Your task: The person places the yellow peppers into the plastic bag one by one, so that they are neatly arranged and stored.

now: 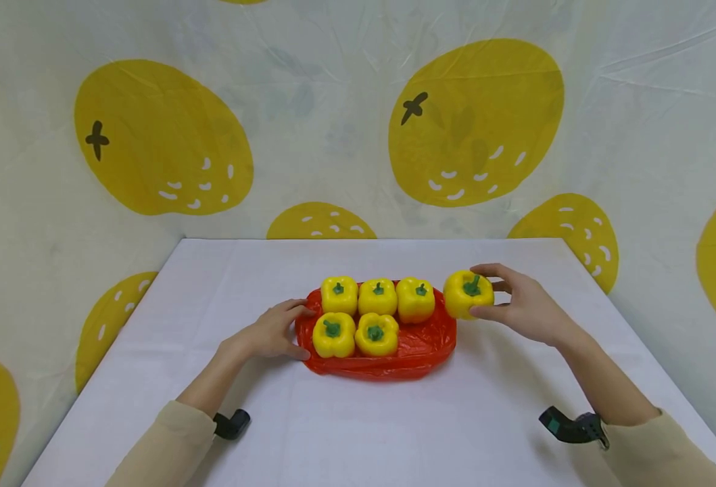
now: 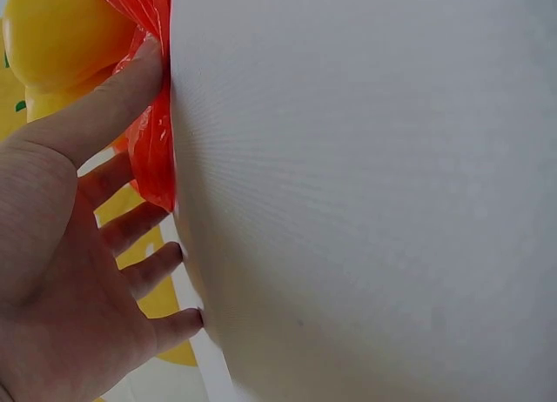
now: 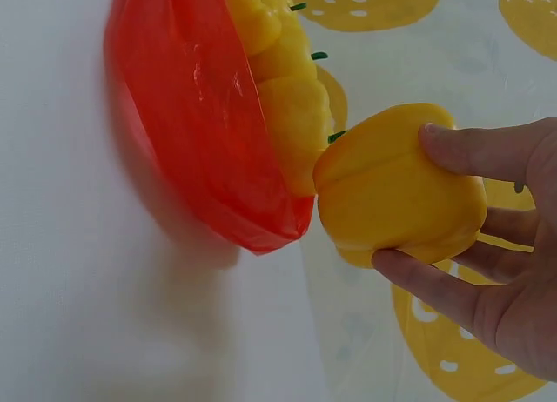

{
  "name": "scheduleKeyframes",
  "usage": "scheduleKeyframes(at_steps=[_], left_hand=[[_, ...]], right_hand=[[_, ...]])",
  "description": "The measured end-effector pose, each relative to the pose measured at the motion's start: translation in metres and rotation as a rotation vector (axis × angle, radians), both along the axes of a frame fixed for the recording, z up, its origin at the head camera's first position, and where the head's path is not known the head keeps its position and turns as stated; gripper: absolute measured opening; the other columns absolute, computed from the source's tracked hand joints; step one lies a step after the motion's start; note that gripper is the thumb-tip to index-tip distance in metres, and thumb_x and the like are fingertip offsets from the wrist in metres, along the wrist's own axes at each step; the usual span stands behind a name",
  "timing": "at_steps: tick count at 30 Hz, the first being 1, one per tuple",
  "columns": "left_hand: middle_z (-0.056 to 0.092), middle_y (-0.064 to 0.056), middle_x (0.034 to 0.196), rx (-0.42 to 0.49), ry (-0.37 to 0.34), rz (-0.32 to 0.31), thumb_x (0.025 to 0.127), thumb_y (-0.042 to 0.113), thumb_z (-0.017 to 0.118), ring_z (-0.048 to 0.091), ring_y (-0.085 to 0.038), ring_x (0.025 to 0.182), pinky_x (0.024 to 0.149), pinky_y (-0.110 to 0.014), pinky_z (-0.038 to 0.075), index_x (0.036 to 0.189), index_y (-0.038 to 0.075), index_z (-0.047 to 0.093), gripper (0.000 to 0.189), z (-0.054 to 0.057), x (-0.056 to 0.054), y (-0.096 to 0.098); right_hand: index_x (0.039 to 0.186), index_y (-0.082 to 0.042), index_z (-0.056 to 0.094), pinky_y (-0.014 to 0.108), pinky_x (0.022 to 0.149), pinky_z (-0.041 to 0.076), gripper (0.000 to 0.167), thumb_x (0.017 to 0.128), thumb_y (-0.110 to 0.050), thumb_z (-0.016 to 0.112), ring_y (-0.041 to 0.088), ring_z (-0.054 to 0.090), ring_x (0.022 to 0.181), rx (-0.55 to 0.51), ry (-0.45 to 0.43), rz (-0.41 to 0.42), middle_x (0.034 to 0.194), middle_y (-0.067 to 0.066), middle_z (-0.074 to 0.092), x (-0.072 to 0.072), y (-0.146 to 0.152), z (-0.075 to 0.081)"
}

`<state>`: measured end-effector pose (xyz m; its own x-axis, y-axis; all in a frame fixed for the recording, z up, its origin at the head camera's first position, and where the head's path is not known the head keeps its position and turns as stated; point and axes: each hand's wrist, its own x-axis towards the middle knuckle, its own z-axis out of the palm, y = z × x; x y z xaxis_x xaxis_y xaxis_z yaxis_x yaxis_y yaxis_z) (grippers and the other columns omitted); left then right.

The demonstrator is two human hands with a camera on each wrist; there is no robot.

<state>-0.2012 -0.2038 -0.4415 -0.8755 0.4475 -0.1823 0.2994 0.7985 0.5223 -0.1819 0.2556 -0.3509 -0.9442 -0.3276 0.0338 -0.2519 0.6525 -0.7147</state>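
My right hand (image 1: 524, 304) grips a yellow bell pepper (image 1: 468, 295) between thumb and fingers, just off the right end of a red plastic bag (image 1: 421, 345). In the right wrist view this pepper (image 3: 400, 184) is held up above the table, its green stem toward the bag. Several more yellow bell peppers (image 1: 378, 335) sit in the bag in two rows, stems up. My left hand (image 1: 275, 331) rests at the bag's left end. In the left wrist view its thumb touches the red plastic (image 2: 155, 150), while the other fingers stretch loosely along the table.
A white-covered table (image 1: 358, 433) lies under everything. Behind it hangs a pale cloth (image 1: 321, 101) printed with large yellow fruit. A dark camera (image 1: 232, 425) sits on my left wrist and another camera (image 1: 570, 427) on my right.
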Motion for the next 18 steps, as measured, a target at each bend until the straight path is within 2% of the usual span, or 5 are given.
scheduleKeyframes(at_steps=[6, 13, 18], left_hand=[[0.037, -0.015, 0.16, 0.009, 0.001, -0.003, 0.078, 0.031, 0.089, 0.03, -0.041, 0.147, 0.115, -0.067, 0.028, 0.144, 0.013, 0.055, 0.077, 0.001, 0.0, 0.001], [0.036, -0.015, 0.16, 0.008, -0.002, 0.003, 0.078, 0.031, 0.089, 0.029, -0.04, 0.148, 0.115, -0.067, 0.027, 0.145, 0.014, 0.055, 0.077, 0.001, 0.001, 0.0], [0.037, -0.015, 0.16, 0.007, 0.004, -0.001, 0.078, 0.031, 0.089, 0.03, -0.041, 0.147, 0.116, -0.066, 0.025, 0.144, 0.013, 0.055, 0.076, 0.002, 0.001, 0.0]], right_hand=[[0.148, -0.007, 0.047, 0.041, 0.087, 0.06, 0.069, 0.091, -0.028, 0.081, 0.044, 0.051, 0.127, -0.026, -0.004, 0.022, 0.146, 0.016, 0.051, 0.007, -0.006, 0.002], [0.144, -0.008, 0.051, 0.037, 0.086, 0.06, 0.066, 0.089, -0.028, 0.083, 0.039, 0.054, 0.125, -0.051, 0.014, 0.051, 0.143, 0.012, 0.055, 0.016, -0.018, 0.0], [0.142, -0.009, 0.053, 0.033, 0.084, 0.061, 0.066, 0.087, -0.026, 0.085, 0.038, 0.055, 0.123, -0.071, 0.008, 0.076, 0.142, 0.011, 0.056, 0.022, -0.03, -0.007]])
